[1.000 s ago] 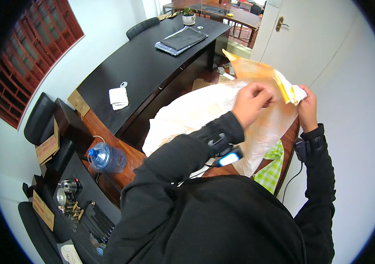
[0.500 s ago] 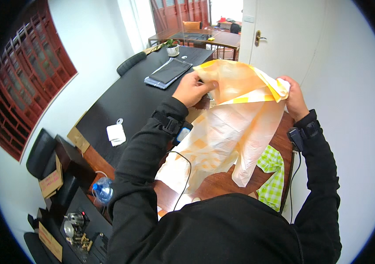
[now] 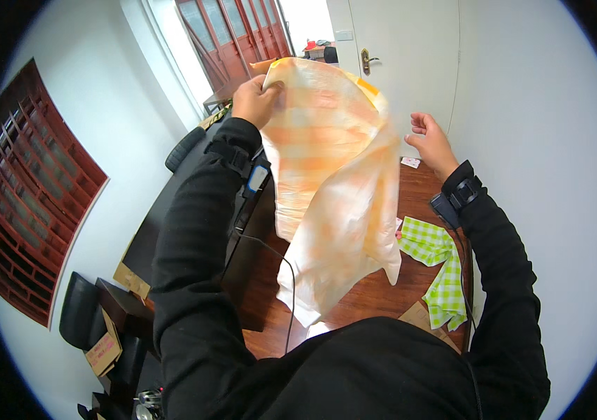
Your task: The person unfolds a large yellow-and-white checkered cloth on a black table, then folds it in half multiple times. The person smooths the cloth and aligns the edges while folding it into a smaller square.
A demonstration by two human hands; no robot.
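Note:
From my left hand [image 3: 255, 102], closed on its upper left corner, hangs a thin orange-and-white checked plastic sheet [image 3: 330, 168]. Its lower part tapers into loose folds over the wooden floor. I cannot tell whether it is a single layer or a bag. My right hand [image 3: 433, 145] is raised to the right of the sheet, apart from it, with fingers slightly curled and nothing between them. Below that hand lies a crumpled green-and-white checked piece [image 3: 428, 241] on the floor by the right wall.
A long black table [image 3: 165, 224] runs along my left, with a black chair [image 3: 81, 311] and cardboard [image 3: 106, 350] nearer me. A white door [image 3: 403, 70] stands ahead. Another cardboard piece [image 3: 428, 322] lies on the floor near me. A cable [image 3: 288, 280] hangs before the sheet.
My right hand has let go of the sheet and moved away from it. My left hand has lifted its corner up and left, so the sheet hangs longer. The view has turned rightward.

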